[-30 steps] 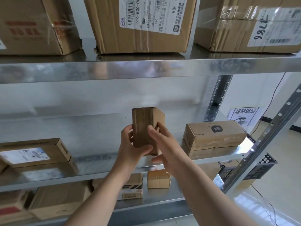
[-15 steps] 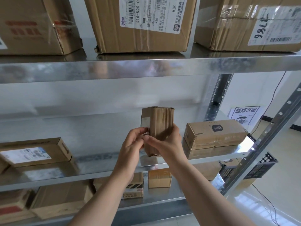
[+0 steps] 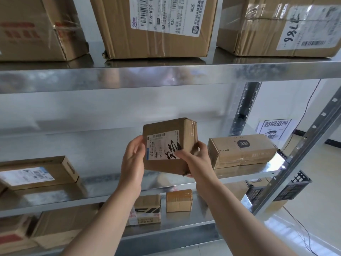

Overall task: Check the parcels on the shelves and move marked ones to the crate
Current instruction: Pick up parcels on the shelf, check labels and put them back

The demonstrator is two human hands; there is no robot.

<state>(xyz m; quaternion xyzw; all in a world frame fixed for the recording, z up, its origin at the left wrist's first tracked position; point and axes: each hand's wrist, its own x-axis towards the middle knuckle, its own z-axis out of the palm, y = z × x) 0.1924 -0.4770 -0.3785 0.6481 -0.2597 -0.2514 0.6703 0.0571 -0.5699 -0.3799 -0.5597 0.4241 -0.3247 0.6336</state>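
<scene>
Cardboard parcel (image 3: 167, 129), taped, black-scrawled label (image 3: 161, 145), gripped by left hand (image 3: 133, 160), right hand (image 3: 197, 160), shiny, perhaps steel shelf (image 3: 110, 189)

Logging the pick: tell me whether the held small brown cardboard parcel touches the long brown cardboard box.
Apart. The head view shows right hand fingers and a gap between the small brown cardboard parcel and the long brown cardboard box.

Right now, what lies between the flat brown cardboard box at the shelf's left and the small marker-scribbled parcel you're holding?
Head view: only bare steel shelf, then the left hand gripping the left edge of the small brown parcel.
</scene>
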